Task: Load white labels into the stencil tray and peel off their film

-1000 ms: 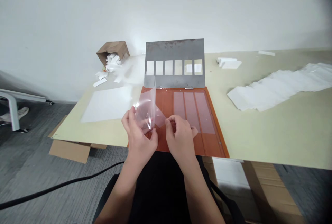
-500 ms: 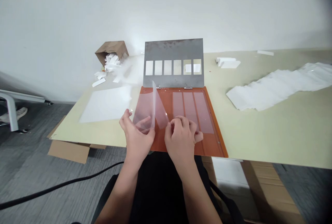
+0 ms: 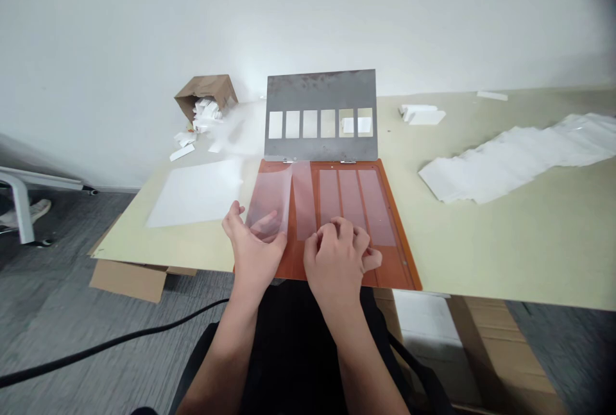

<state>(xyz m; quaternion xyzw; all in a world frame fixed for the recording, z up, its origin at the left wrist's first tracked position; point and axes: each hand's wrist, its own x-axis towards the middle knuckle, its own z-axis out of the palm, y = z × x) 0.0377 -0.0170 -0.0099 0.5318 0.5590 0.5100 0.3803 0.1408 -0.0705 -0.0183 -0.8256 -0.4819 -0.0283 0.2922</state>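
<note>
My left hand (image 3: 253, 251) grips a clear film sheet (image 3: 269, 194), lifted at 9 o'clock over the orange hinged jig (image 3: 394, 267); my right hand (image 3: 334, 258) curls narrow on the jig at 6 o'clock.

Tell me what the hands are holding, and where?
The left hand holds a clear, thin plastic sheet by its bottom edge. The right hand, over the orange rectangular board, shows no clear hold.

steel stencil (image 3: 320, 89) hinged behind the board (image 3: 398, 261)
</note>
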